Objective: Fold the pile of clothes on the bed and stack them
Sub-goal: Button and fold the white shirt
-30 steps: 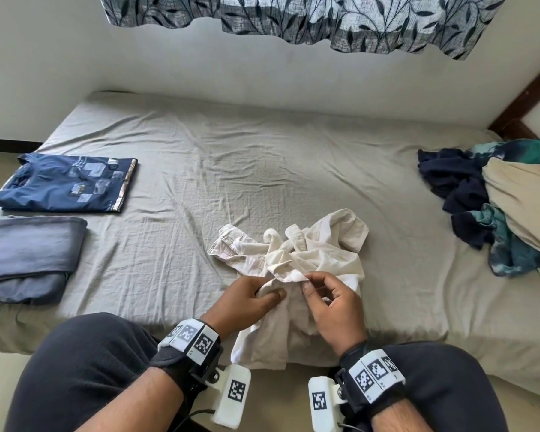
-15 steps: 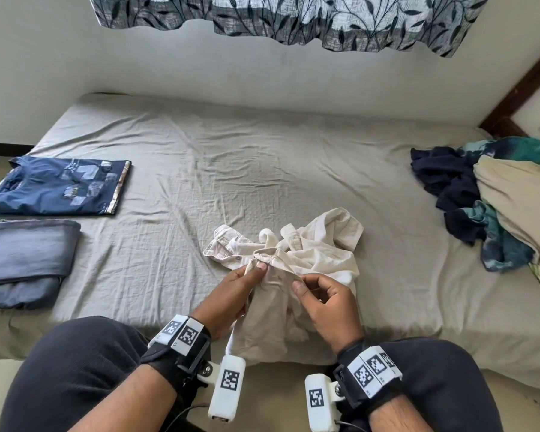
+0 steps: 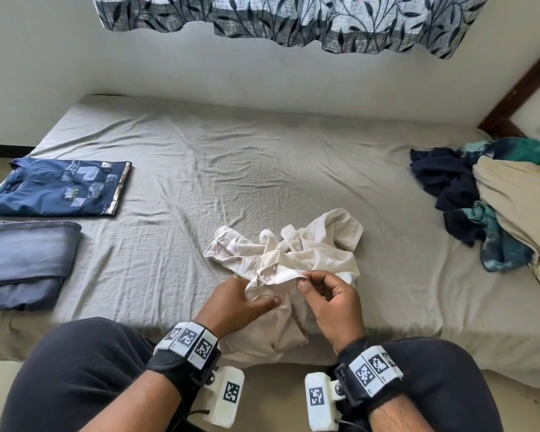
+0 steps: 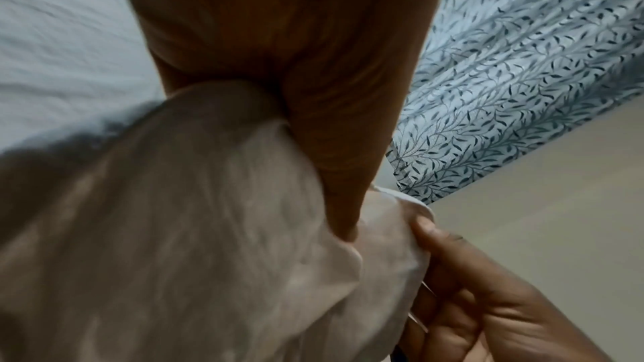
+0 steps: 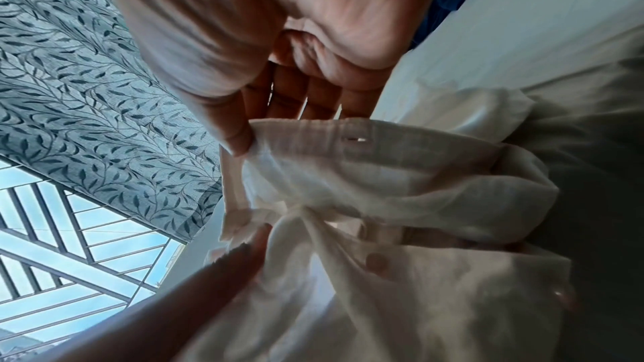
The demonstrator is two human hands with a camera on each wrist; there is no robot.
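A crumpled cream button-up shirt [image 3: 312, 254] lies at the near edge of the bed [image 3: 262, 169], part of it hanging over the side. My left hand [image 3: 247, 297] holds the shirt's fabric, fingers tucked under it and thumb on top. My right hand [image 3: 321, 291] pinches the shirt's buttonhole edge [image 5: 348, 139] between thumb and forefinger. The left wrist view shows the shirt [image 4: 209, 230] bunched under my left palm. A pile of unfolded clothes [image 3: 493, 194], dark blue, teal and beige, sits at the bed's right end.
Two folded garments lie on the left of the bed: a navy printed T-shirt [image 3: 63, 188] and a grey-blue piece [image 3: 22, 260] in front of it. My knees [image 3: 75, 375] are against the bed's near edge. A patterned curtain [image 3: 287, 20] hangs above the far wall.
Both hands have shifted along the shirt's front edge. The left hand moved from pinching the edge to holding fabric lower down; the right hand now pinches the raised edge.
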